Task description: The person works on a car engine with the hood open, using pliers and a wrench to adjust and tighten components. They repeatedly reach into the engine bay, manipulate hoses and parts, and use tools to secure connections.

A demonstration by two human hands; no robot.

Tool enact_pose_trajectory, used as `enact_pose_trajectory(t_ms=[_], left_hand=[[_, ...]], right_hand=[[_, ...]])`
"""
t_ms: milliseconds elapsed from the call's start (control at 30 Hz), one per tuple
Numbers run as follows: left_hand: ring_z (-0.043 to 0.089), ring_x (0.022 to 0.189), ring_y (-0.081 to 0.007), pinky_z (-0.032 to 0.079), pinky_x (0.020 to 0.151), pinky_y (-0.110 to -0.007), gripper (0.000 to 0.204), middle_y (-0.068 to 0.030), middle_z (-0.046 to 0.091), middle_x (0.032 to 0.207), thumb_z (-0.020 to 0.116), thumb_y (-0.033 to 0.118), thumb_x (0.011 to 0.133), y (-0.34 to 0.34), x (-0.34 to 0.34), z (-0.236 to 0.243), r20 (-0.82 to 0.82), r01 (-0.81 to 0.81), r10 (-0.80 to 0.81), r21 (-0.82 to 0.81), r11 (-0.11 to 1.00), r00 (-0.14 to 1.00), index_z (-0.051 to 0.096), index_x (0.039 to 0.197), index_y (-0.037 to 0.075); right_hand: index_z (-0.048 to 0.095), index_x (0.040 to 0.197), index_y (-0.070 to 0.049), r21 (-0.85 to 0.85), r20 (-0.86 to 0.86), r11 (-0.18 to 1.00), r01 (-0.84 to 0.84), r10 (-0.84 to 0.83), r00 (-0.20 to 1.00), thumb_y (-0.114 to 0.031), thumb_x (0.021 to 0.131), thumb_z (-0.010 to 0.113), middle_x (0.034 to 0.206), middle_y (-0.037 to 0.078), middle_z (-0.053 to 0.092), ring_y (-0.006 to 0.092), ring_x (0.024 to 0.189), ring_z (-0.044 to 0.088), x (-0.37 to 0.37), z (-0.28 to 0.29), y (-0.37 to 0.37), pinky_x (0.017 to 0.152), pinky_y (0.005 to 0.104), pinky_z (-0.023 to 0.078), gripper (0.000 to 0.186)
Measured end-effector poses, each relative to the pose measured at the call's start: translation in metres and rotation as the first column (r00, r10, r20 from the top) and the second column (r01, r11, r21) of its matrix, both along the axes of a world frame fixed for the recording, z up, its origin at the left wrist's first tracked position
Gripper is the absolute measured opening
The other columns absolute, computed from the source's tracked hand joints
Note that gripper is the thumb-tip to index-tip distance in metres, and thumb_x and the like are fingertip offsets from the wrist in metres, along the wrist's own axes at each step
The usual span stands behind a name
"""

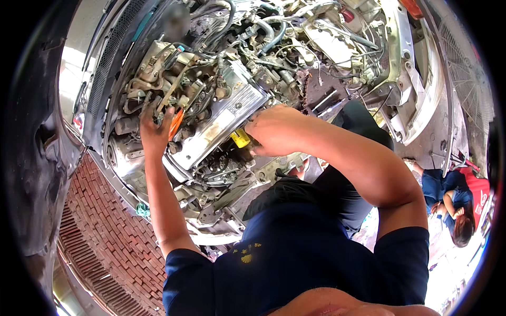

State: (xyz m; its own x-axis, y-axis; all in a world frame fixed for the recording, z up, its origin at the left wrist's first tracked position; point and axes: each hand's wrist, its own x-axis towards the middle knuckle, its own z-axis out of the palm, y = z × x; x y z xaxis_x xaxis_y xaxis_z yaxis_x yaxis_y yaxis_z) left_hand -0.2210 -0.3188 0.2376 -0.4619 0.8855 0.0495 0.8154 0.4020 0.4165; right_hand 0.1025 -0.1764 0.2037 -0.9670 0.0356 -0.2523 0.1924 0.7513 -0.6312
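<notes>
Yellow part (240, 138): just off the near-right edge of the silver engine cover (219, 129).
Right hand (266, 129): curled, beside that edge and the yellow part; cannot tell if gripping.
Left hand (156, 126): left of the cover, fingers bent among engine parts, next to an orange piece (176, 124); grip unclear.
Bluish hose (275, 43): beyond the cover's far end.
Handling, judged: sight each fingertip's contact first; press gently, steadying against the cover, clear of wiring.

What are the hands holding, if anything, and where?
Can't tell: left hand is beside an orange thing, right hand beside a yellow thing; any grip is unclear.
</notes>
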Motion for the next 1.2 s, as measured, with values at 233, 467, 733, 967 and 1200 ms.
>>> enact_pose_trajectory(t_ms=[233,467,733,967,1200], left_hand=[[0.063,0.117,-0.033,0.049,0.103,-0.043,0.038,-0.016,0.068,0.123,0.076,0.008,0.085,0.024,0.081,-0.02,-0.218,0.538,-0.495,0.245,0.806,0.841,0.068,0.121,0.003],[0.058,0.131,-0.0345,0.045,0.114,-0.049,0.047,-0.0176,0.061,0.139,0.076,0.013,0.079,0.014,0.081,-0.068,-0.1,0.829,-0.843,-0.154,0.537,0.528,0.069,0.124,0.002],[0.043,0.148,-0.0325,0.032,0.124,-0.048,0.065,-0.012,0.045,0.159,0.072,0.024,0.078,0.016,0.053,-0.085,-0.178,0.878,-0.937,-0.332,0.344,0.3,0.061,0.14,0.009],[0.039,0.151,-0.0245,0.03,0.125,-0.044,0.067,-0.0094,0.04,0.164,0.072,0.032,0.078,0.02,0.05,-0.092,-0.214,0.861,-0.93,-0.361,0.359,0.299,0.062,0.14,0.01],[0.039,0.151,-0.0235,0.03,0.125,-0.042,0.07,-0.0068,0.039,0.165,0.075,0.032,0.075,0.025,0.044,-0.094,-0.095,0.877,-0.948,-0.36,0.318,0.304,0.062,0.14,0.009]], right_hand=[[0.069,0.109,-0.001,0.016,0.079,1.0,-0.009,0.008,0.997,-0.042,0.091,0.071,0.102,0.017,0.073,0.0385,0.1,0.071,0.001,0.004,0.006,0.085,0.0502,0.056,0.045],[0.068,0.109,-0.001,-0.031,0.07,0.998,0.062,-0.06,0.996,-0.046,0.093,0.069,0.099,0.018,0.073,0.0388,0.097,0.071,0.013,0.014,0.043,0.085,0.0479,0.057,0.047],[0.072,0.118,-0.006,0.007,-0.049,0.795,0.607,-0.606,0.794,-0.05,0.099,0.065,0.098,0.018,0.074,0.0328,0.091,0.072,0.026,-0.021,0.162,0.085,0.0444,0.055,0.049],[0.067,0.127,-0.004,-0.239,-0.067,0.735,0.635,-0.665,0.744,-0.058,0.088,0.074,0.117,0.013,0.073,0.0251,0.106,0.069,-0.042,-0.102,0.261,0.092,0.0408,0.053,0.067],[0.069,0.127,-0.014,-0.9,0.175,0.105,0.422,-0.801,0.572,-0.035,0.097,0.072,0.107,0.004,0.066,0.0153,0.087,0.054,-0.109,-0.175,0.286,0.077,0.0337,0.049,0.037]])
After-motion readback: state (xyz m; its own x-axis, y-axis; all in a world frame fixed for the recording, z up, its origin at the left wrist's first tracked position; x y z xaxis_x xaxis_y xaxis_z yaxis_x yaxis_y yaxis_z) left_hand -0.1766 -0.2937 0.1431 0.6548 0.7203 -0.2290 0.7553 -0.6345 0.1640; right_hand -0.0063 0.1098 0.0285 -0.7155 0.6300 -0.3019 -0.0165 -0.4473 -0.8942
